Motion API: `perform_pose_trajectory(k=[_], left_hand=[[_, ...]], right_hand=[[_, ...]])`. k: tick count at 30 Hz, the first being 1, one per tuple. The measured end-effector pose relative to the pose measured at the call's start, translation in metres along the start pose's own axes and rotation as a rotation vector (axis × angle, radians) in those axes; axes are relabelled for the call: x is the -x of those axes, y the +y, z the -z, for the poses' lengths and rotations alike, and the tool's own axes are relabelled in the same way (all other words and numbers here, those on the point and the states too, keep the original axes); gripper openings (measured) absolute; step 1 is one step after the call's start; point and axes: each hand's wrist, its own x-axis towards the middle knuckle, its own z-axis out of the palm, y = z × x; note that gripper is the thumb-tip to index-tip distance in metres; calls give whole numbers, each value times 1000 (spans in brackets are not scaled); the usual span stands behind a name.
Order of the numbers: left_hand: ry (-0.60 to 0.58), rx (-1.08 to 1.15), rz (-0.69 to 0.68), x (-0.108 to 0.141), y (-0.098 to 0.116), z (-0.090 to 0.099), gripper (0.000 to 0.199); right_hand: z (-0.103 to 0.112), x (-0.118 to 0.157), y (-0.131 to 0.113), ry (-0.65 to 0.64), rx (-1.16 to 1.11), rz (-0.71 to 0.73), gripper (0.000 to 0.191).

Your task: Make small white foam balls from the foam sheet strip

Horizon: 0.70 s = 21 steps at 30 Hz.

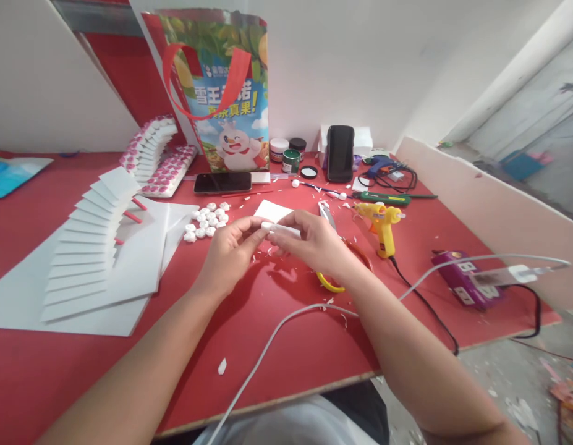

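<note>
Between my two hands, over the middle of the red table, is a slim white roll [286, 230], perhaps foam or paper. My left hand [233, 250] pinches its left end with thumb and fingertips. The fingers of my right hand [314, 241] are curled round the other end and partly hide it. Just left of my left hand lies a cluster of small white rolled rosettes [209, 221]. A flat white sheet [273, 211] shows behind my fingertips. Scissors with yellow and red handles [331, 284] lie partly under my right forearm, among white scraps.
Fanned white panels [82, 247] rest on white sheets at left. A colourful bag [230, 93], phone [222, 182] and paint jars [290, 161] stand or lie behind. At right are a yellow glue gun [382, 225] and purple box [466, 281]; a white cable [277, 330] crosses the front.
</note>
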Motion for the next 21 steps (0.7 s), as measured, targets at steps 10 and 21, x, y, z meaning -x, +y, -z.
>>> perform_pose_trajectory(k=[10, 21], left_hand=[[-23, -299, -137, 1, 4, 3, 21], [-10, -320, -160, 1, 3, 4, 22]], right_hand=[[1, -6, -3, -168, -566, -337, 26], [2, -5, -2, -146, -507, -276, 20]])
